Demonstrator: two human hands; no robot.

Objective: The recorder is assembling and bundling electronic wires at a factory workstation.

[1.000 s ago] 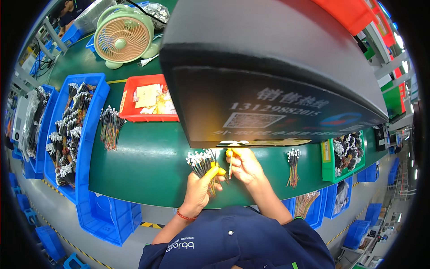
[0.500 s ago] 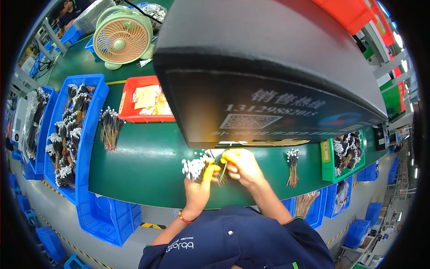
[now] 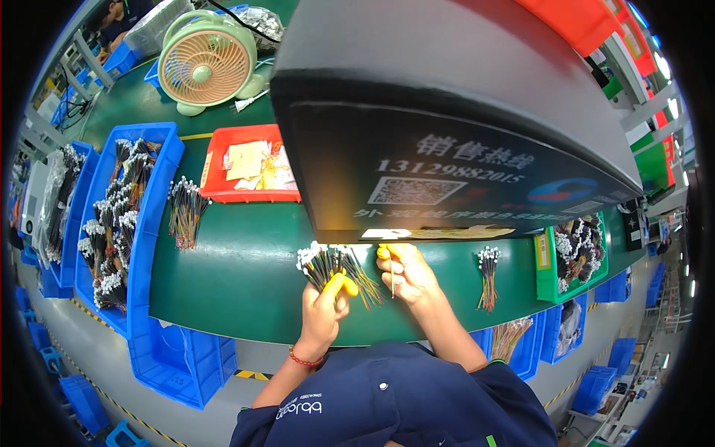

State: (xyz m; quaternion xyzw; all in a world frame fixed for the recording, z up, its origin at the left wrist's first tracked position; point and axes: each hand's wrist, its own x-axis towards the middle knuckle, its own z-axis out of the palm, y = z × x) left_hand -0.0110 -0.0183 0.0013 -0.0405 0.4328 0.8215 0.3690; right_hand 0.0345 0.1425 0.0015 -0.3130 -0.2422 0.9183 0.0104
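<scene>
My left hand (image 3: 322, 311), with yellow finger covers, is closed around a bundle of wire harnesses (image 3: 319, 261). White connectors fan out at the upper left of the bundle, and thin dark and coloured wires trail to the right. Beside it, my right hand (image 3: 414, 277) pinches a single wire harness (image 3: 392, 283), whose wires dangle below the fingers. Those fingertips, also in yellow covers, are at the lower edge of a large black box-shaped device (image 3: 447, 171), which partly hides them and the harness's upper end.
Harness bundles lie on the green table at left (image 3: 188, 214) and right (image 3: 488, 277). A blue bin (image 3: 173, 149) and green bin (image 3: 547, 287) hold more harnesses. Behind are a red tray (image 3: 216, 160) of packets and a fan (image 3: 202, 73). Another person (image 3: 115, 26) sits far left.
My hands have moved apart. The right hand has shifted slightly right with one harness, while the left has turned the bundle, so its wires now spread rightward.
</scene>
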